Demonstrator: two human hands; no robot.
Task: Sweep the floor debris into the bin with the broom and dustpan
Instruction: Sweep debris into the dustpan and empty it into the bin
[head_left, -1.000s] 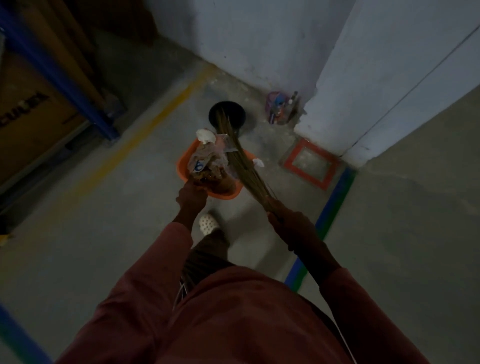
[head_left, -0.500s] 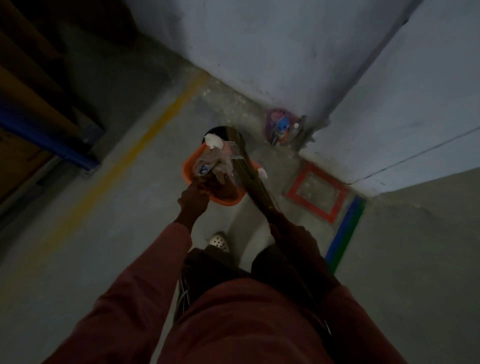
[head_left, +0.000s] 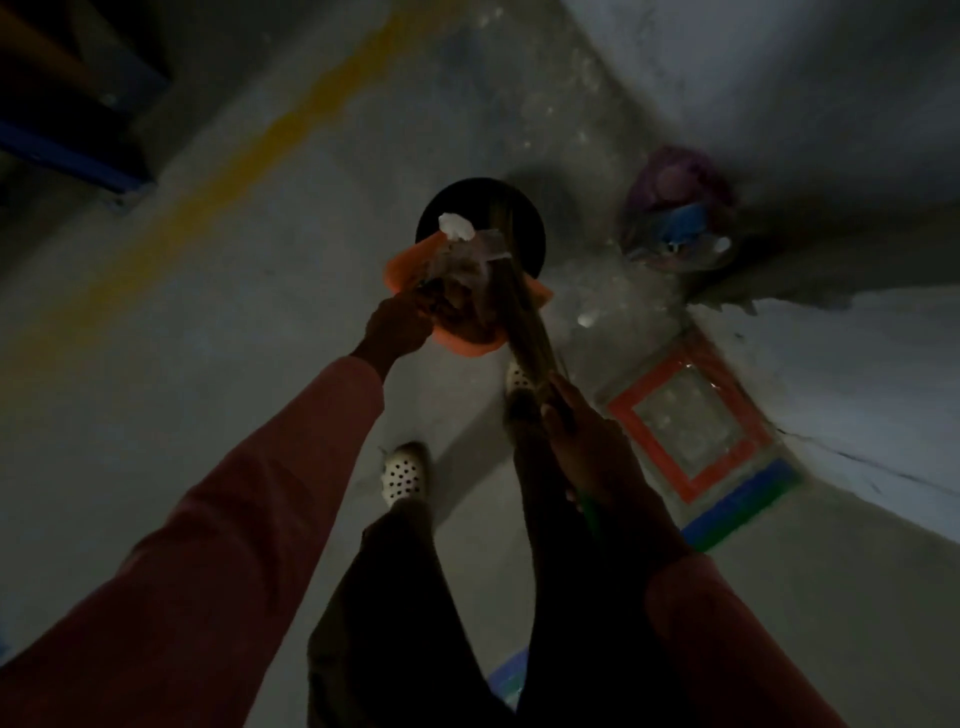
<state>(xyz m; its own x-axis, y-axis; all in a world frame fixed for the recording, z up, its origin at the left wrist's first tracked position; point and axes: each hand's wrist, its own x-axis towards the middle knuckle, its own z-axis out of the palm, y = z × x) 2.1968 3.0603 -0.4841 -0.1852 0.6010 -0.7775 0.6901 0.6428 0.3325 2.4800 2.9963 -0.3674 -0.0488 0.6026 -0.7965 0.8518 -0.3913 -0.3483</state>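
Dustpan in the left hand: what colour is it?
The dustpan is orange, seen best in the head view.

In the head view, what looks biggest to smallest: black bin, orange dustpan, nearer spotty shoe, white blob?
1. black bin, orange dustpan: look alike, dustpan nearer, so tied
2. nearer spotty shoe
3. white blob

Single wide-angle view from the person's head, tilted steeply down and slightly forward, close over both outstretched sleeves (head_left: 249, 519) and the legs (head_left: 395, 597), concrete floor (head_left: 182, 364) filling most of the frame, black bin (head_left: 457, 200) upper centre, wall (head_left: 805, 78) corner beyond
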